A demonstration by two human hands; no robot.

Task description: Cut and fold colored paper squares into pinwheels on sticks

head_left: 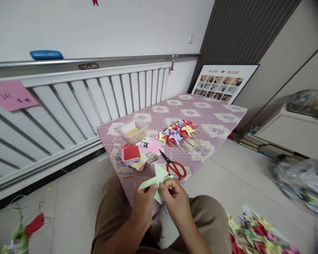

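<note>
A pale green paper pinwheel (160, 173) is held up between both hands, over the near edge of the table. My left hand (145, 201) pinches its left side near the middle. With thumb and fingers closed, my right hand (174, 197) grips the right side close to the centre. Just beyond lie orange-handled scissors (172, 165), blades pointing away. A thin wooden stick (135, 175) rests near the table's left edge. Behind it is a pile of coloured paper squares (131, 154), red on top.
A clear plastic box (133, 131) of sticks stands on the floral tablecloth (190, 113). Finished pinwheels (176, 133) lie bunched mid-table; more pinwheels (257, 231) are on the floor at right. A white radiator (95, 95) borders the left side. A photo board (222, 83) leans behind.
</note>
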